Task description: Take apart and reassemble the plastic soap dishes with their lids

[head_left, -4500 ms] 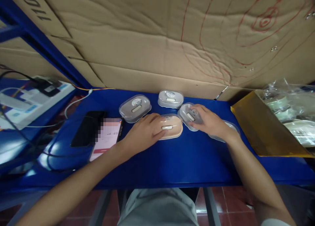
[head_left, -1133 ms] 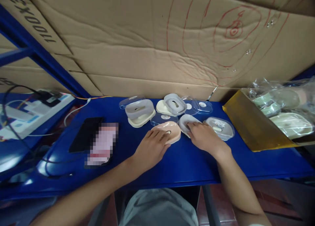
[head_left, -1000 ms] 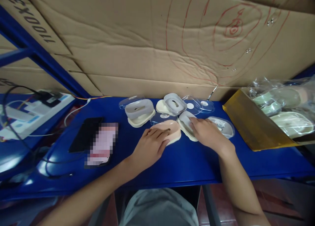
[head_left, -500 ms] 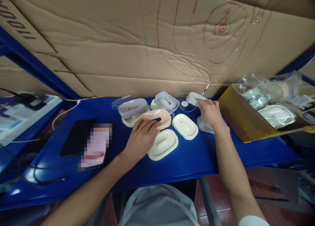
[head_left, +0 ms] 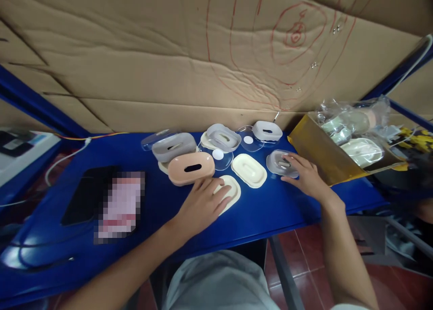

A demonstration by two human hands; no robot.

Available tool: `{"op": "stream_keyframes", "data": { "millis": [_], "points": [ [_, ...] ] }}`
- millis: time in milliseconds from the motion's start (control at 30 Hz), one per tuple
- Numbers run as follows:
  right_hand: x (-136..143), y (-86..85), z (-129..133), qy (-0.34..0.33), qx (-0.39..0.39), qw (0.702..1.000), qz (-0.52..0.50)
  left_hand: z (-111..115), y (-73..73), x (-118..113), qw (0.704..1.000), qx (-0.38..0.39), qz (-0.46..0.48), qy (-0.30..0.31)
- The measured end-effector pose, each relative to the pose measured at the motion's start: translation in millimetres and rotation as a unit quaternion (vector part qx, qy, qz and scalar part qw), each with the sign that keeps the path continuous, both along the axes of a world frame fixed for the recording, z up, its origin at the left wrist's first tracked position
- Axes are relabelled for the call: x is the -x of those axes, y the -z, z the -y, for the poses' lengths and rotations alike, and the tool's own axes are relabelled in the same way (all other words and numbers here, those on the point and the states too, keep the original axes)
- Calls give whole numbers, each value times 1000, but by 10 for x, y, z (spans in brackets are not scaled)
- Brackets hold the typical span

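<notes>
My left hand (head_left: 203, 202) rests with spread fingers over the nearest cream oval piece (head_left: 233, 193), hiding its left part. Just beyond it lies the peach oval shell (head_left: 176, 171) with a dark slot. My right hand (head_left: 306, 174) has thumb and fingers at the right side of a translucent grey shell (head_left: 277, 162), apart from each other. Between the hands is a second cream piece (head_left: 250, 171). Grey shells (head_left: 174, 147), (head_left: 223, 138) and a paler one (head_left: 267, 130) stand along the back, among clear covers (head_left: 248, 141).
A phone (head_left: 123, 204) and a black flat item (head_left: 88, 195) lie on the blue table (head_left: 162, 231) at left. At right stands a cardboard box (head_left: 314, 150) with plastic-wrapped pieces. A cardboard wall (head_left: 152, 75) rises behind; a white power strip (head_left: 30, 154) is far left.
My right hand has left the pale grey shell at the back and come nearer, to the translucent shell. My left hand has moved off the peach shell onto the cream piece. The view has shifted.
</notes>
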State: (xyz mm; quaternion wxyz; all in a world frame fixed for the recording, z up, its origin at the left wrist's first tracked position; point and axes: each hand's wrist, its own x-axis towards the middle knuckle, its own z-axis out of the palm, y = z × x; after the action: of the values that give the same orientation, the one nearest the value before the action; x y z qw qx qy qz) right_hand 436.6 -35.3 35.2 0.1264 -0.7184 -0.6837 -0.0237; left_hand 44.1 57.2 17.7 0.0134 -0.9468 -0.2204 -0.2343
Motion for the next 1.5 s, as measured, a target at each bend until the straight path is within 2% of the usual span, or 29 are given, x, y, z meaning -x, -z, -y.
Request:
{"op": "stream_keyframes", "data": {
  "millis": [100,167,267,400,500,633,700,800,900,1067,1233,1367,1500],
  "points": [
    [-53,-33,-12,-19,10,1000,-17,60,37,-39,999,17,-7,27],
    [-85,-97,-100,-40,20,997,-60,54,59,-35,999,25,-12,27],
    [-148,-146,-296,-55,-6,994,-98,29,74,-16,999,31,-12,21],
    [-179,-96,-468,-2,-89,995,-37,33,83,-17,999,36,-13,14],
    [-62,-30,-346,25,-114,993,-3,62,87,-21,998,50,-27,6],
    [207,90,21,-45,-24,999,-1,116,85,-10,997,61,-49,3],
    [303,150,154,-48,-11,999,13,147,83,-2,997,61,-48,7],
    [340,199,215,-51,-9,999,9,187,84,4,996,73,-47,30],
    [284,180,166,-69,1,998,-7,197,94,0,993,95,-61,42],
    [248,-35,1,-51,-17,998,8,152,119,-7,993,101,-53,40],
    [535,-291,-391,-79,-53,994,56,120,136,-17,996,62,-24,60],
    [765,-240,-863,-132,-33,987,81,118,169,-33,994,45,-38,91],
    [821,-81,-1118,-105,-73,986,108,138,191,-46,994,54,-22,90]
  ]
}}
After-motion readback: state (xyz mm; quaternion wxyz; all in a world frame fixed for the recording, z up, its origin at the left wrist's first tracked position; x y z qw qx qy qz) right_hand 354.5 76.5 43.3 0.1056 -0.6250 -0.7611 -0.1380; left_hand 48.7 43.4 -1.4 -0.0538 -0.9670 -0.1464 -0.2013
